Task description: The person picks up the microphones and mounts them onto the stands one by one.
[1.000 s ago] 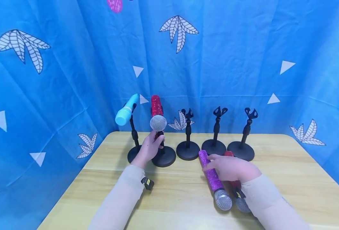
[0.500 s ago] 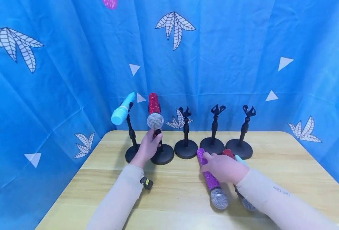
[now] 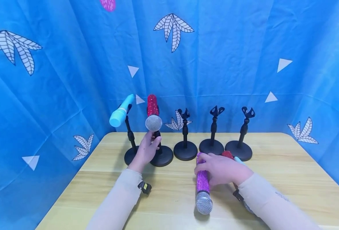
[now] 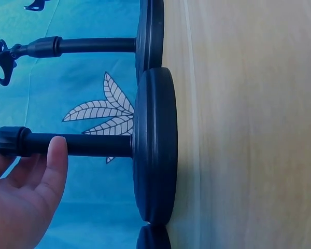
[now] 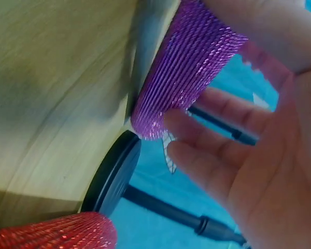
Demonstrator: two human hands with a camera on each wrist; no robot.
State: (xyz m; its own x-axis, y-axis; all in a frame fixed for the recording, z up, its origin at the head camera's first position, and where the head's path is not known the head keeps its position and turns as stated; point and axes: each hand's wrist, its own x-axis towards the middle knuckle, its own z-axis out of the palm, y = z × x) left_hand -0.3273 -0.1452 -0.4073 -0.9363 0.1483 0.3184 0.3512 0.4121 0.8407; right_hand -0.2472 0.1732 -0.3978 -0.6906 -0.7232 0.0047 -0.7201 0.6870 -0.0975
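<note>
My left hand (image 3: 147, 148) grips the post of a black microphone stand (image 4: 93, 144), just under its collar. In that stand's clip sits a red glitter microphone (image 3: 152, 105), its silver head facing me. Over on the right, my right hand (image 3: 224, 167) holds a purple glitter microphone (image 3: 202, 182) by its handle, fingers and thumb on either side in the right wrist view. Its silver mesh head points toward me, low over the table. Another red microphone (image 5: 57, 233) lies partly hidden beneath my right forearm, beside a light blue thing (image 3: 239, 160).
A light blue microphone (image 3: 122, 111) rests in the leftmost stand (image 3: 131, 135). Three stands with bare clips, a middle one (image 3: 185, 150), another (image 3: 211, 146) and the rightmost (image 3: 239, 149), line the back of the wooden table (image 3: 169, 198). A blue curtain (image 3: 229, 64) hangs behind.
My right hand has closed on the purple microphone and swung its head leftward, so it points more straight at me. The left hand keeps its grip on the stand.
</note>
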